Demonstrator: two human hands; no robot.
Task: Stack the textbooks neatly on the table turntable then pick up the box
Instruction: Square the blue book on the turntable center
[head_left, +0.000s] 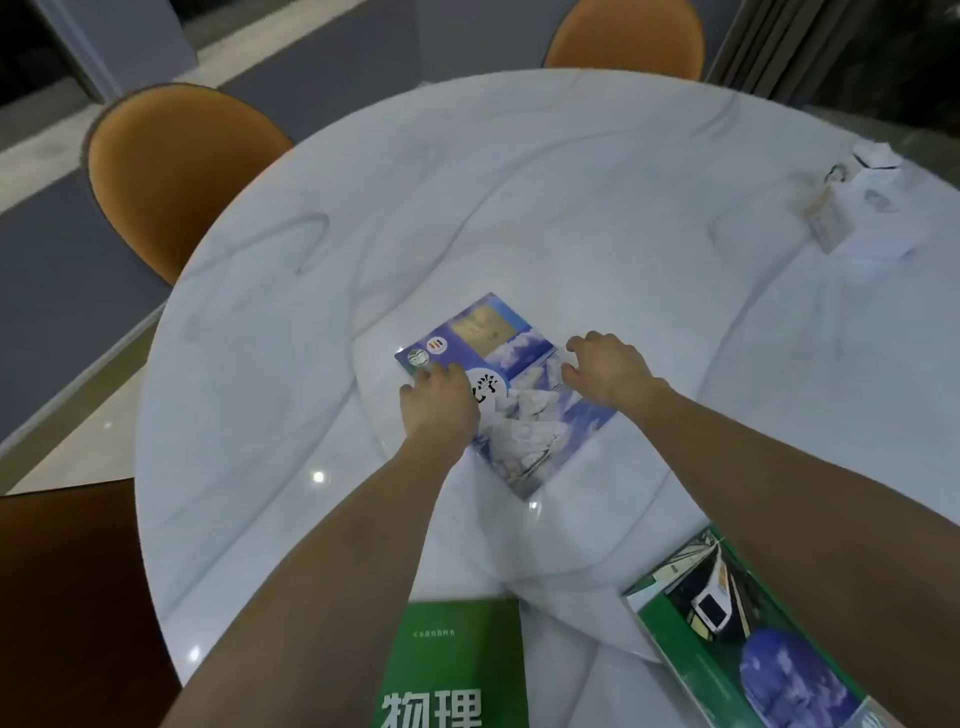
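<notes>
A blue textbook (511, 364) with clouds and white rocks on its cover lies flat near the middle of the white marble turntable (519, 218). My left hand (439, 402) rests on its left edge with the fingers curled on the cover. My right hand (605, 369) touches its right edge, fingers bent. A green textbook (457, 660) with large white characters lies at the near edge between my forearms. A second green textbook (727, 634) with a train on its cover lies at the near right. A white box (878, 208) sits at the far right.
The round white marble table (208, 415) fills most of the view. Two orange chairs (171, 176) stand at its far left and far side. A small card or tag (828, 218) lies against the white box. Dark wood floor shows at lower left.
</notes>
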